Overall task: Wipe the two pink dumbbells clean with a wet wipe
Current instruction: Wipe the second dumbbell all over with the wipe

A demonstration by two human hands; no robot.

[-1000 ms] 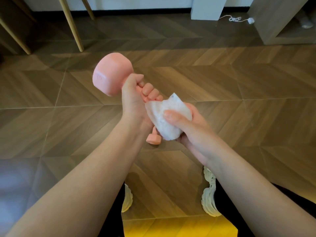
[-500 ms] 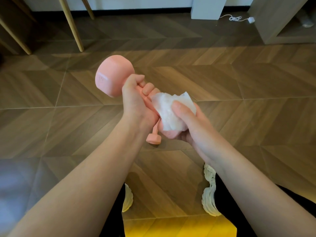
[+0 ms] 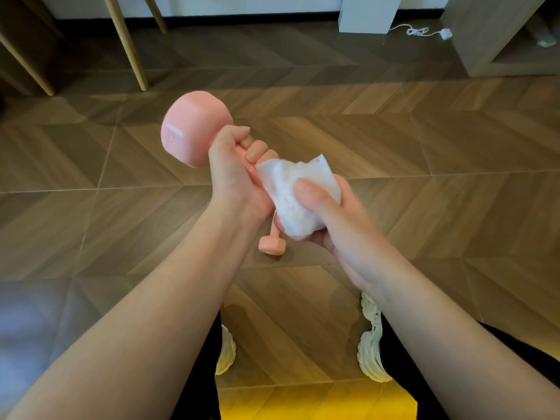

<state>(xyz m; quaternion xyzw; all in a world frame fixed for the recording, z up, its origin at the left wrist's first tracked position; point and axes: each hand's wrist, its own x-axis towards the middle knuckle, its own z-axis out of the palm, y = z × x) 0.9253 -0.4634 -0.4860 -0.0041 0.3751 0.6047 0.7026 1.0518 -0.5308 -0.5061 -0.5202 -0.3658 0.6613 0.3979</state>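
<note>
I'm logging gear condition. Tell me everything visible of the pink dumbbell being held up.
The held dumbbell is pale pink, with a smooth, matte, rubbery-looking coat. Its far head is blocky with rounded edges and a faint embossed mark on its end face. It tilts above the wooden floor, far head up and left. The left hand grips its handle; the right hand wraps a white wet wipe round the near head, hiding most of it.

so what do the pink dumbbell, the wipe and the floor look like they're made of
Pink dumbbell: looks like a matte rubber or vinyl coating; soft even sheen, rounded edges, moulded marking on the end.
Wipe: thin white nonwoven fabric, probably; crumpled into soft folds.
Floor: wood or wood-look planks in chevrons, satin finish; grain and soft reflections.
</note>
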